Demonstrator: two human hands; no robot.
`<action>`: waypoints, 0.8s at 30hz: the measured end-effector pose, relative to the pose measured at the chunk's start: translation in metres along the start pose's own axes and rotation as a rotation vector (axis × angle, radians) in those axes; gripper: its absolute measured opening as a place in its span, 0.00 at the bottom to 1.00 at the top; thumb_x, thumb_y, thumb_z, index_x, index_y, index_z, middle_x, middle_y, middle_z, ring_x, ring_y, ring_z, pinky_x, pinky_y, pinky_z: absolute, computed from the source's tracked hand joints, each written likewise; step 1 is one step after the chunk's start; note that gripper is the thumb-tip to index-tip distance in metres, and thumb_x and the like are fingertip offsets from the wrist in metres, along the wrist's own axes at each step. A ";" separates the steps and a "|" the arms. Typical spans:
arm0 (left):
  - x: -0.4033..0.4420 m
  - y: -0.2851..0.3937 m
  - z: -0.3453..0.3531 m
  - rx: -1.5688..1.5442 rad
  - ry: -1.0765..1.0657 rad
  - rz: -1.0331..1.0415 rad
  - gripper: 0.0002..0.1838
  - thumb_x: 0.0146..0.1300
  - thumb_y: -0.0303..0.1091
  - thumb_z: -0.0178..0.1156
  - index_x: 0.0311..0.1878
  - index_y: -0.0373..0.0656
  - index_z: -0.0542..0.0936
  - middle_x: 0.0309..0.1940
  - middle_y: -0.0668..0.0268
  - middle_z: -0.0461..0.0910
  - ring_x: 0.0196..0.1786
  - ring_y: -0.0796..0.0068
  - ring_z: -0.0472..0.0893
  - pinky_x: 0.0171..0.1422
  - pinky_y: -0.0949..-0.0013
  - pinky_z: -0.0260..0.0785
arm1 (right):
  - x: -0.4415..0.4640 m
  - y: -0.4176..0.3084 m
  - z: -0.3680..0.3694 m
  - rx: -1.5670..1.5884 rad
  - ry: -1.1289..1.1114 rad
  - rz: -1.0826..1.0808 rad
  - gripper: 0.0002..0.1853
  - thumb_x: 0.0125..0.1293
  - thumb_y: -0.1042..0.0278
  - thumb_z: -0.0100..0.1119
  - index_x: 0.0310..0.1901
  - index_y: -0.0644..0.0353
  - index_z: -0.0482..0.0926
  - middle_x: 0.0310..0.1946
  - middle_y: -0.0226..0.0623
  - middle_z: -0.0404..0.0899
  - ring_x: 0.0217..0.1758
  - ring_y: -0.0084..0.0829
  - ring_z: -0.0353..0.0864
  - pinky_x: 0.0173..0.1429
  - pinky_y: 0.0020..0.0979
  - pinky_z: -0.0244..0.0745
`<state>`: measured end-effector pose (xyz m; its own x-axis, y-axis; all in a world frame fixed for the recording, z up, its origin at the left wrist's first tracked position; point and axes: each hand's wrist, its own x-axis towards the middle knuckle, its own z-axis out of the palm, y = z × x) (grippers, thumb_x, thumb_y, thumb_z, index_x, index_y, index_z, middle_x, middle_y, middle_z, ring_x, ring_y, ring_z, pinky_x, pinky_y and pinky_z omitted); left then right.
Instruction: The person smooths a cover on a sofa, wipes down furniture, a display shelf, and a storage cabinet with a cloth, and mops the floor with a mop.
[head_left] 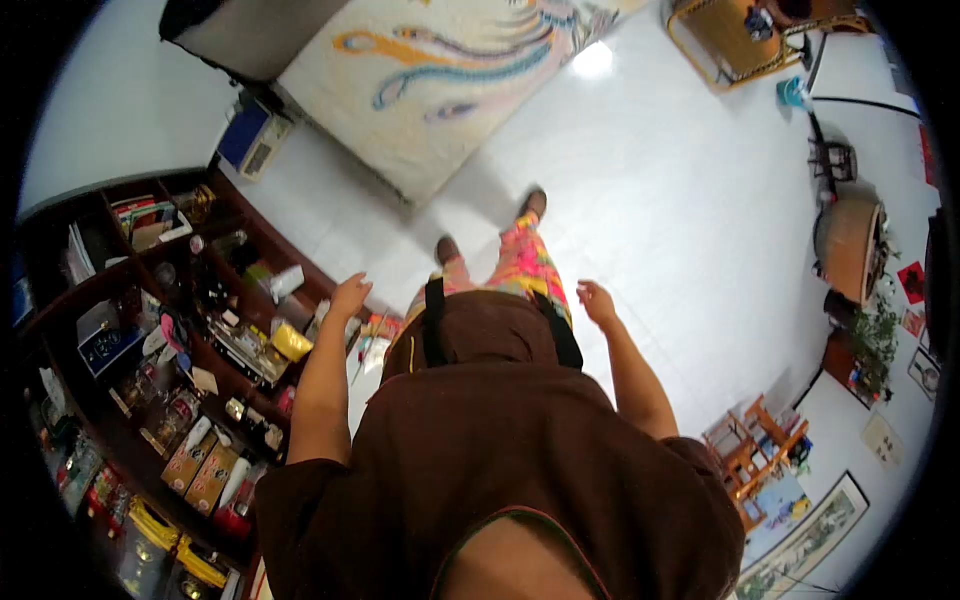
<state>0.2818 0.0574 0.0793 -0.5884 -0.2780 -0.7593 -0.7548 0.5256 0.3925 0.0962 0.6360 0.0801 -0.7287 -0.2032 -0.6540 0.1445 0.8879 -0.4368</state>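
Note:
My left hand (349, 296) is held out at my side, beside the dark wooden shelf unit (285, 238). Its fingers are loosely spread and it holds nothing. On the other side, my right hand (597, 301) hangs over the white floor (690, 250), fingers apart and nothing in them. Closest to the left hand among the shelf's contents is a yellow packet (291, 341). Between my arms are a brown top (500, 440) and bright patterned trousers (525, 258).
Ahead lies a pale rug-like surface with a coloured swirling pattern (420, 130). Bottles, boxes and small goods crowd the shelves at left. On the right stand a wooden chair (755, 445), a large brown pot (850, 250), a leafy plant (875, 345) and a teal bucket (793, 93).

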 end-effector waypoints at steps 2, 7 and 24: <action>0.016 0.022 -0.010 0.036 0.063 0.048 0.29 0.64 0.50 0.59 0.65 0.45 0.73 0.49 0.52 0.82 0.53 0.55 0.81 0.59 0.59 0.72 | 0.012 -0.007 -0.023 0.059 0.029 0.016 0.19 0.69 0.59 0.56 0.57 0.60 0.78 0.31 0.38 0.83 0.35 0.30 0.82 0.43 0.32 0.76; 0.065 0.119 -0.038 0.128 0.128 0.031 0.29 0.64 0.50 0.60 0.65 0.45 0.74 0.51 0.54 0.82 0.55 0.55 0.80 0.60 0.59 0.71 | 0.044 -0.015 -0.093 0.224 0.049 0.018 0.22 0.67 0.54 0.56 0.58 0.56 0.77 0.42 0.45 0.85 0.45 0.41 0.84 0.51 0.37 0.77; 0.155 0.406 -0.007 0.193 0.063 0.259 0.28 0.64 0.49 0.59 0.64 0.46 0.75 0.51 0.54 0.82 0.53 0.56 0.82 0.59 0.59 0.72 | 0.191 0.118 -0.340 0.146 0.248 0.069 0.20 0.66 0.56 0.58 0.54 0.58 0.79 0.43 0.47 0.85 0.49 0.45 0.83 0.54 0.40 0.77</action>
<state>-0.1182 0.2221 0.1244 -0.7751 -0.1615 -0.6108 -0.5122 0.7266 0.4579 -0.2536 0.8420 0.1131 -0.8526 -0.0211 -0.5222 0.2814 0.8235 -0.4926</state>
